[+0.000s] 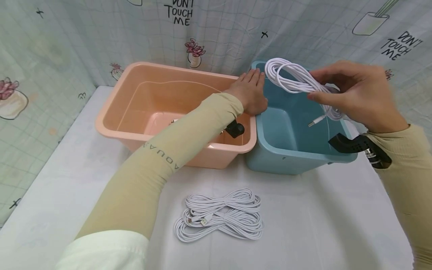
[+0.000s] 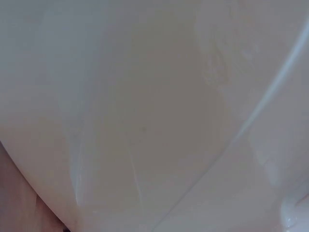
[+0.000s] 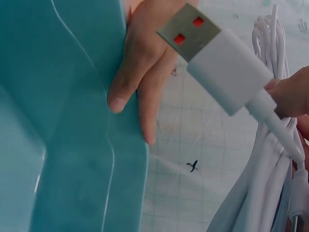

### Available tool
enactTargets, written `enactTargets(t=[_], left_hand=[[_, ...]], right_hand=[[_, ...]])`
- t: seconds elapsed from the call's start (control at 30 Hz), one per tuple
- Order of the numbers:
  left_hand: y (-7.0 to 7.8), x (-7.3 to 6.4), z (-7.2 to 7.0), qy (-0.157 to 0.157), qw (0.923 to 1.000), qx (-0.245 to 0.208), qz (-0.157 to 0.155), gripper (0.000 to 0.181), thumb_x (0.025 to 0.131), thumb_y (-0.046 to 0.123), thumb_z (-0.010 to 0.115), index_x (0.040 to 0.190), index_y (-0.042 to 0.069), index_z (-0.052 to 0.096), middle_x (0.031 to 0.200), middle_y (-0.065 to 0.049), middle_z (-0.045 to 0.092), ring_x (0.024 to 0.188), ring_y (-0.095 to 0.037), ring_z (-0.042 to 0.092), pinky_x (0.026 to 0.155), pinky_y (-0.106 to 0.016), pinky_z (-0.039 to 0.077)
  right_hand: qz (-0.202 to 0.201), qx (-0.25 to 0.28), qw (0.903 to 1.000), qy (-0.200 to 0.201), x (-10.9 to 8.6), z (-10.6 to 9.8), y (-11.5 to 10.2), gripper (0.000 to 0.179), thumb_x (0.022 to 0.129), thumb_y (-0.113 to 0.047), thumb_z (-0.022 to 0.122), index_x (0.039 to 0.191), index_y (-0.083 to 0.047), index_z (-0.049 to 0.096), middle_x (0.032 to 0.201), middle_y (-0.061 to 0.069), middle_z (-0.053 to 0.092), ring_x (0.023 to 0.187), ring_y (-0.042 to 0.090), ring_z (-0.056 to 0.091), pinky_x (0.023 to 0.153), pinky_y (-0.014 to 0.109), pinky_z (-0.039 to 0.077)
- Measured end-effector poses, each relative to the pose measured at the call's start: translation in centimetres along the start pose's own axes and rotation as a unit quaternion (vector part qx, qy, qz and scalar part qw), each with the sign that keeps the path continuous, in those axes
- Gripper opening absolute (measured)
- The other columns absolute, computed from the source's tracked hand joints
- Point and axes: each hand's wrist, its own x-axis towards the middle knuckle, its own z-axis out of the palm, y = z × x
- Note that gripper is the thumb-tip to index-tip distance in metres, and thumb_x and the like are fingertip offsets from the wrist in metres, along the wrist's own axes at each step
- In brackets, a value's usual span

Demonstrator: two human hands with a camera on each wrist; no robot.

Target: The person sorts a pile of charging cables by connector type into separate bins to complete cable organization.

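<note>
My right hand holds a coiled white USB cable above the blue bin. Its USB plug dangles free and fills much of the right wrist view. My left hand rests with straight fingers across the adjoining rims of the peach bin and the blue bin. Those fingers reach over the blue rim in the right wrist view. More coiled white USB cable lies on the table in front of the bins, plugs on top. Mostly blurred pale surface fills the left wrist view.
Both bins stand side by side on the white-covered table, close against a patterned cloth behind. My left forearm crosses over the peach bin and hides part of its inside.
</note>
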Motion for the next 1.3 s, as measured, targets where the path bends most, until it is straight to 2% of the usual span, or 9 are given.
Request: enactTargets(t=[0.33,0.6,0.97,1.3], left_hand=[[-0.1,0.4,0.0,-0.022,0.9997,0.003,-0.008,0.073,0.101,0.043,0.017,0.152,0.012,-0.025,0.161,-0.005,-0.029,0.153,-0.023,-0.023,0.128,-0.038,-0.011],[-0.2,0.4,-0.1,-0.04,0.999,0.02,-0.008,0.072,0.1,0.044,0.013,0.149,0.012,-0.03,0.158,-0.004,-0.036,0.151,-0.022,-0.027,0.127,-0.038,-0.014],[0.1,0.3,-0.1,-0.026,0.9988,0.04,-0.009,0.072,0.102,0.045,0.013,0.152,0.009,-0.024,0.161,-0.007,-0.029,0.152,-0.024,-0.024,0.128,-0.039,-0.011],[-0.1,0.7,0.2,-0.018,0.9986,0.049,-0.009,0.072,0.102,0.046,0.013,0.153,0.007,-0.021,0.162,-0.009,-0.027,0.153,-0.026,-0.021,0.128,-0.04,-0.009]], right_hand=[[0.048,0.044,0.9979,0.001,2.0,0.9,1.9,0.043,0.076,-0.001,0.079,0.118,-0.006,0.07,0.106,-0.009,0.072,0.095,-0.001,0.069,0.08,0.002,0.051],[0.054,0.039,0.9978,0.005,3.3,2.0,3.2,0.043,0.077,-0.005,0.08,0.119,-0.008,0.07,0.107,-0.011,0.07,0.094,-0.001,0.068,0.079,0.002,0.051],[0.1,0.015,0.9947,0.02,4.7,2.4,4.7,0.042,0.08,-0.018,0.08,0.121,-0.015,0.07,0.109,-0.011,0.07,0.093,-0.003,0.066,0.078,0.004,0.051],[0.108,0.026,0.9934,0.031,5.2,2.9,6.3,0.042,0.08,-0.018,0.08,0.12,-0.014,0.07,0.108,-0.012,0.071,0.091,-0.006,0.067,0.085,0.007,0.052]])
